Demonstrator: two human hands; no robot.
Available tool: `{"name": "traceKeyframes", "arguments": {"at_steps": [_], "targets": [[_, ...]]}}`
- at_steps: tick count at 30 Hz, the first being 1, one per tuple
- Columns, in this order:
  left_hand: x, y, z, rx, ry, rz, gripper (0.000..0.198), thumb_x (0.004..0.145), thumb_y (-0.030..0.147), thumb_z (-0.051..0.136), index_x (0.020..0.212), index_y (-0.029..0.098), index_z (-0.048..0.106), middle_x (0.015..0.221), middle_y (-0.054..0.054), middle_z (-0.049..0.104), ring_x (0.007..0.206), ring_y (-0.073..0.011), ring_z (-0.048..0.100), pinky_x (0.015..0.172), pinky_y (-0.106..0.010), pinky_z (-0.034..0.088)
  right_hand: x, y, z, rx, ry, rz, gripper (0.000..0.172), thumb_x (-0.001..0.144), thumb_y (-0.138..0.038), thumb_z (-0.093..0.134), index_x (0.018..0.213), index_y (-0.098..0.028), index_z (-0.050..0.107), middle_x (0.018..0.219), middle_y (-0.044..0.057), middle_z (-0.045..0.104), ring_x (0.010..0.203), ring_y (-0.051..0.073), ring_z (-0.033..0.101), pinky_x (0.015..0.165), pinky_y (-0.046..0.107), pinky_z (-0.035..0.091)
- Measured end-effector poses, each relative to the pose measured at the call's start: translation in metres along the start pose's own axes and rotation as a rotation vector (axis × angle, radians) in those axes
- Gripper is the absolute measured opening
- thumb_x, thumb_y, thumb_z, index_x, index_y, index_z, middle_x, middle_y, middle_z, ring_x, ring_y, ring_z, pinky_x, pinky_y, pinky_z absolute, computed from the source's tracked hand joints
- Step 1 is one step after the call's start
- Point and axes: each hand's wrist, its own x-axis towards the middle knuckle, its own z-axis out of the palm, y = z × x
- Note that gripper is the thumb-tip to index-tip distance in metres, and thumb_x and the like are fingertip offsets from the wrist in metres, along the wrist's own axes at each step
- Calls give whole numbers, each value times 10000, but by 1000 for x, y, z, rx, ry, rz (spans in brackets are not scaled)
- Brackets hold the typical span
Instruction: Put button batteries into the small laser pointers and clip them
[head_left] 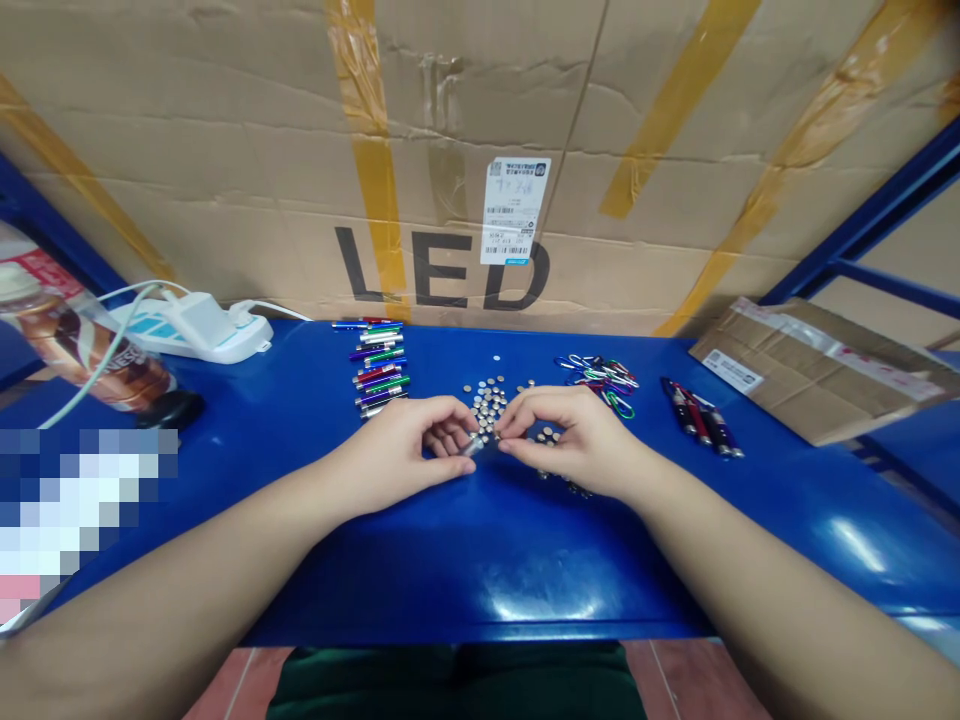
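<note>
My left hand (431,440) is closed around a small silvery tube (474,444), its thumb and fingers hiding most of it. Close to the tube's end, my right hand (566,435) pinches a tiny button cell (497,435) between thumb and forefinger. Just beyond the hands lies a loose pile of button cells (489,402), and more of them show under my right hand. Left of the pile, slim coloured metal penlights (381,366) lie in a column. Coloured carabiner clips (600,375) are heaped to the right.
Several thicker pen-shaped lights (701,418) lie right of the clips, by a taped carton (817,365). On the left are a power strip (202,328) and a tipped drink bottle (82,340). A large cardboard box (285,200) stands behind the blue table (480,570).
</note>
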Motion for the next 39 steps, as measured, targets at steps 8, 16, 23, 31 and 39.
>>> {"name": "traceKeyframes", "arguments": {"at_steps": [8,16,23,31,39], "targets": [[1,3,2,-35,7,30,254,805,256,820,872,193,583,879,0,716,757,-139,679,751,-285,590,2,-5,11,0,-9,-57,93,911,-172,744,836,-214,710,892,35,788,846,176,737,796,314,568],[1,5,3,-15,17,46,256,815,248,818,857,193,571,881,4,714,752,-129,666,745,-271,575,2,-5,10,-40,-19,-45,80,910,-153,741,852,-205,726,874,25,779,822,161,724,781,292,547],[0,5,2,12,15,64,243,824,243,804,849,192,568,877,-1,714,755,-134,664,745,-274,574,3,-5,11,-53,-28,-31,69,909,-155,743,862,-205,739,864,23,778,811,161,720,774,289,542],[1,4,0,33,21,112,211,848,233,759,859,202,551,924,-16,742,848,-170,716,806,-300,581,1,-7,9,-52,-36,-92,41,919,-182,741,898,-216,734,891,30,779,835,167,727,790,297,562],[0,5,-1,121,35,167,123,852,171,701,874,199,583,971,-29,755,901,-186,723,835,-302,561,-1,-8,2,-75,-14,-107,54,932,-214,731,886,-218,704,901,40,771,844,177,711,804,318,559]]}}
